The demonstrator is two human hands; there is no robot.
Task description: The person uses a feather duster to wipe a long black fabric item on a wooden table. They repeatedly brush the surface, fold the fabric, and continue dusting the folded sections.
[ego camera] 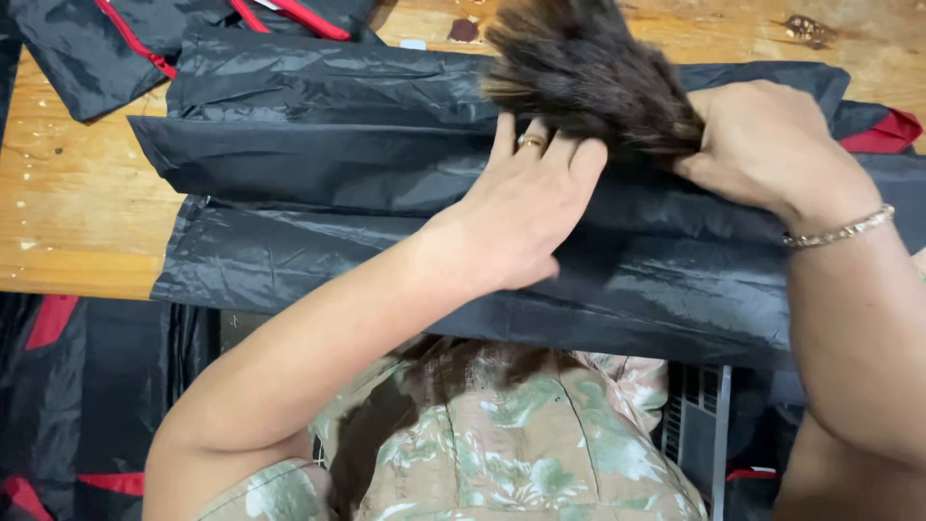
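Hair (588, 77), a thick dark brown bundle, lies over the top of the black sheet (318, 164) near the far side of the worktop (68, 212). The right hand (772, 145) has its grip clenched on the gathered end of the bundle, fingers wrapped round where the strands come together. The left hand (526, 207) is not closed on anything: it lies flat with fingers spread, fingertips touching the underside of the bundle and palm pressing the sheet down. A ring (531, 142) shows on the left hand, a thin bracelet (839, 230) on the right wrist.

To do this well, I judge the right-hand grip should stay tight at the gathered end so no strands slip loose, while the flat left hand smooths and steadies the free lengths; the sheet looks slippery and creased, so pressure on it matters.

No labels or signs can be made out. The black sheet is folded in long layers across the wooden worktop. A dark garment with red piping (116, 39) lies at the far left corner, a red edge (892, 130) shows at the right, and more black and red material (58, 405) hangs below the worktop's near edge.
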